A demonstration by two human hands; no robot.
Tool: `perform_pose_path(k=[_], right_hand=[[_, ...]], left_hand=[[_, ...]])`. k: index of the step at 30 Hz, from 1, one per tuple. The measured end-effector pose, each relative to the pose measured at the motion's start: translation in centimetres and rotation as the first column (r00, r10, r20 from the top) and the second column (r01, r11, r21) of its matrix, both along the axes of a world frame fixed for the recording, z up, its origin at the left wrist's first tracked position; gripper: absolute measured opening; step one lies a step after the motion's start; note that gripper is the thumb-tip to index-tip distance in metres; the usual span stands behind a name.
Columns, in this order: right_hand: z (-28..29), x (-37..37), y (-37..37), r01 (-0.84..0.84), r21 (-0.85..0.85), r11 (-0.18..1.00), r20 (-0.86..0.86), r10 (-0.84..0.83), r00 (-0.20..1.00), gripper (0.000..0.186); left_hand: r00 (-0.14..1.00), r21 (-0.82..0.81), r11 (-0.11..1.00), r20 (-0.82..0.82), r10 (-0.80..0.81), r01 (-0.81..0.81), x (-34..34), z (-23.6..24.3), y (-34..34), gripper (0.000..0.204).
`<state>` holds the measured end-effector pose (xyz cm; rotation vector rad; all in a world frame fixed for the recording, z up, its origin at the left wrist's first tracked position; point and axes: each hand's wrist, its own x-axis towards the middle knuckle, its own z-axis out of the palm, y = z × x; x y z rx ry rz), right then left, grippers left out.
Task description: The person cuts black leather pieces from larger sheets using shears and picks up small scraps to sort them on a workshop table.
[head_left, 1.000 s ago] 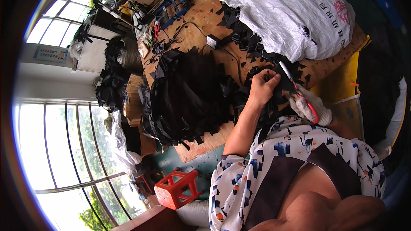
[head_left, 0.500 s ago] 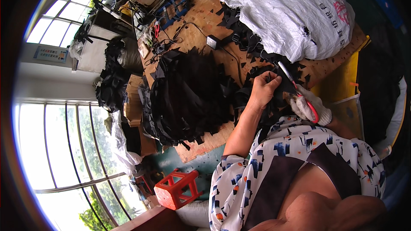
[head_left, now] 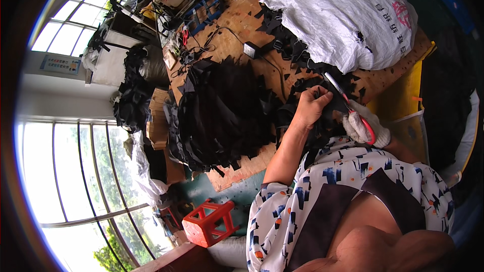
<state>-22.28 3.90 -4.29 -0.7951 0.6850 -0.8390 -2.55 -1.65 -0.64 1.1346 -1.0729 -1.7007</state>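
My bare left hand [head_left: 312, 107] pinches the edge of a piece of black fabric [head_left: 334, 106] between thumb and fingers. In a pale work glove, my right hand [head_left: 364, 125] is closed around the red handles of a pair of scissors [head_left: 336, 84]. The silver blades point up and away, just right of my left fingertips, beside the fabric. Dark cloth under both hands makes the held piece's outline hard to make out. To the left lies a large heap of black fabric pieces [head_left: 222, 116] on the wooden table [head_left: 247, 163].
A white woven sack [head_left: 343, 20] covers more black scraps at the far side. A black power adapter [head_left: 250, 49] with a cable, a blue plastic basket [head_left: 204, 12] and clutter lie further left. A red stool [head_left: 209, 223] stands on the green floor. Yellow sheeting [head_left: 403, 126] is at right.
My gloved right hand has changed its hold slightly, its fingers drawing in around the scissors handles. The left hand stays nearly in place with the fabric.
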Motion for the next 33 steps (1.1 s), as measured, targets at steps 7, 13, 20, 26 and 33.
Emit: perform_pose_path(k=[7,13,20,26,33], right_hand=[[2.4,0.8,-0.7,0.003,0.161,0.987,0.17,-0.031,0.985,0.039],[2.6,0.1,-0.9,0.052,-0.001,0.999,0.284,-0.05,0.958,0.044],[0.0,1.2,-1.6,-0.078,0.279,0.957,0.431,-0.053,0.901,0.035],[3.2,2.7,-2.0,-0.161,0.136,0.978,0.28,0.118,0.953,0.036],[3.4,1.4,-1.5,-0.097,0.183,0.978,0.176,0.065,0.982,0.043]], left_hand=[[0.996,-0.039,0.999,0.083,0.023,-0.02,0.9,0.4,0.6,0.008],[0.97,-0.496,0.865,0.167,0.178,-0.073,3.4,7.2,3.8,0.008],[0.869,-0.634,0.665,-0.022,0.494,-0.394,8.3,17.6,10.9,0.02],[0.661,-0.816,0.207,-0.259,0.704,-0.54,11.4,25.5,14.2,0.049],[0.626,-0.636,0.711,0.432,0.65,-0.3,20.5,25.6,1.8,0.044]])
